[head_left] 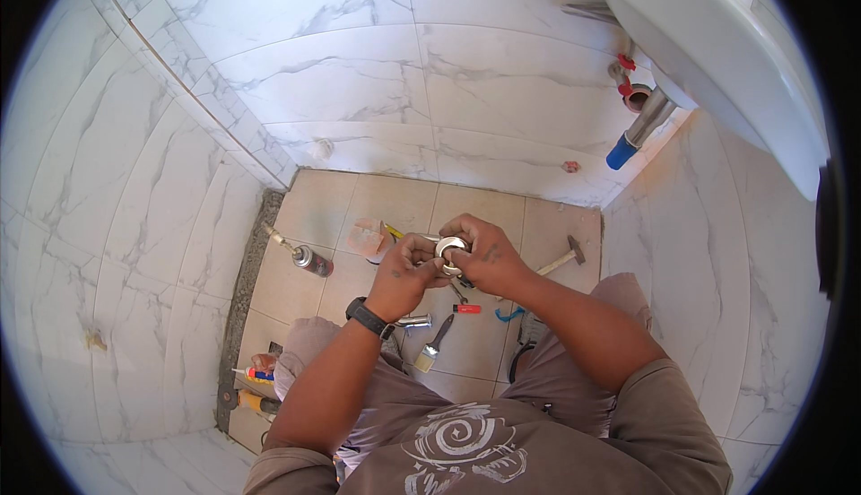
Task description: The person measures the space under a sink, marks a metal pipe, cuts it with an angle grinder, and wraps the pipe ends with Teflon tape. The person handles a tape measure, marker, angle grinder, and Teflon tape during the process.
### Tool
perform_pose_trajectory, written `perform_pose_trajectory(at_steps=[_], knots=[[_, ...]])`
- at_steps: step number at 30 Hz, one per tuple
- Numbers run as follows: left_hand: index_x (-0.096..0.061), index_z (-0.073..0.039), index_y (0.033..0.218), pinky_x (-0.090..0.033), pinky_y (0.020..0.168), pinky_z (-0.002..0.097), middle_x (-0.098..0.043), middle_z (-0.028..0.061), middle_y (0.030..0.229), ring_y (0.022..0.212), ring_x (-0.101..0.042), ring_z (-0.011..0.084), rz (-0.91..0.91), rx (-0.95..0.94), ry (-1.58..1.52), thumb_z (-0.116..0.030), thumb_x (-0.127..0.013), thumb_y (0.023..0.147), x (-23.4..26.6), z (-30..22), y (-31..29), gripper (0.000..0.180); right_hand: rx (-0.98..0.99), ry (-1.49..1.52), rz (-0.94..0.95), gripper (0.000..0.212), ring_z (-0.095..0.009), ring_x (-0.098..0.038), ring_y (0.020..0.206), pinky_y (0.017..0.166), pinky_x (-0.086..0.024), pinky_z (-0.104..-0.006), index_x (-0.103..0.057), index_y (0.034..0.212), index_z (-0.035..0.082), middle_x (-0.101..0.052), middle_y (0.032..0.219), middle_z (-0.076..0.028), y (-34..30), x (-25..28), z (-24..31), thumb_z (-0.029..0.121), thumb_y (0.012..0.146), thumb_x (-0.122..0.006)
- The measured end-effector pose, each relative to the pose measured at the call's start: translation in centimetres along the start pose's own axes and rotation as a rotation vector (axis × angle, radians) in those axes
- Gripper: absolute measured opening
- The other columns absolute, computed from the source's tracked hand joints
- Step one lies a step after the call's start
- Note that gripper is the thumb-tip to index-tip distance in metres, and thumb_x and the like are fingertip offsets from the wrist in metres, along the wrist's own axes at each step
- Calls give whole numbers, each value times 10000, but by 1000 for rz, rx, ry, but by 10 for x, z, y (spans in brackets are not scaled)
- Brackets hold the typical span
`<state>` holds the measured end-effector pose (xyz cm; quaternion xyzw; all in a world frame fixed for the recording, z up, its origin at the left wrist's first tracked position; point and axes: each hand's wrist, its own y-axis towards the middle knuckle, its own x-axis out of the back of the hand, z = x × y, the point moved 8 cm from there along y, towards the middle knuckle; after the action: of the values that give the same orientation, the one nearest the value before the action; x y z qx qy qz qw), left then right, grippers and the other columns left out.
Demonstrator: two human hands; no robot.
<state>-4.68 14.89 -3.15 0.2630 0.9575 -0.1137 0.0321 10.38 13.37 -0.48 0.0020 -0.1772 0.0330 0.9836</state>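
Both of my hands meet in front of me around a round, shiny metal ring-shaped fitting [450,242]. My left hand [405,271] pinches it from the left, thumb and fingers curled at its edge. From the other side my right hand [489,260] grips it, with the thumb at the lower part of the opening. Whatever lies inside the ring is too small to make out. Just below the hands on the tiles are a small wrench [459,295] and a red lighter [467,309]. A paintbrush [435,343] and a bent chrome pipe [414,321] lie nearer my legs.
A gas canister torch [311,260] stands left, and a hammer [562,258] lies right. Beside my left knee are a tube [257,374] and a yellow power tool [257,403]. A white basin [726,38] overhangs the upper right, with a blue-ended drain pipe [635,132].
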Motion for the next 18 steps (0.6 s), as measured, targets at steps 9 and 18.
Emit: perform_pose_trajectory(at_steps=[9,18], knots=[[-565,31,1144,-667,806,317,-685,131,1073,948,-744,187,-6,6,-20,-58,-705,994,-1,0,1,224,1,-66,-81,283,-377,-752,971,855,-578,-426,-642,1158,-22,-748,1025,-252,-1,5,3,59,893,-697],[-541,77,1139,-674,786,317,-678,164,1069,928,-752,208,-81,5,11,-21,-657,989,7,1,2,214,17,-17,-110,300,-313,-758,903,799,-572,-410,-677,1137,-33,-761,991,-223,3,5,-15,170,919,-717]])
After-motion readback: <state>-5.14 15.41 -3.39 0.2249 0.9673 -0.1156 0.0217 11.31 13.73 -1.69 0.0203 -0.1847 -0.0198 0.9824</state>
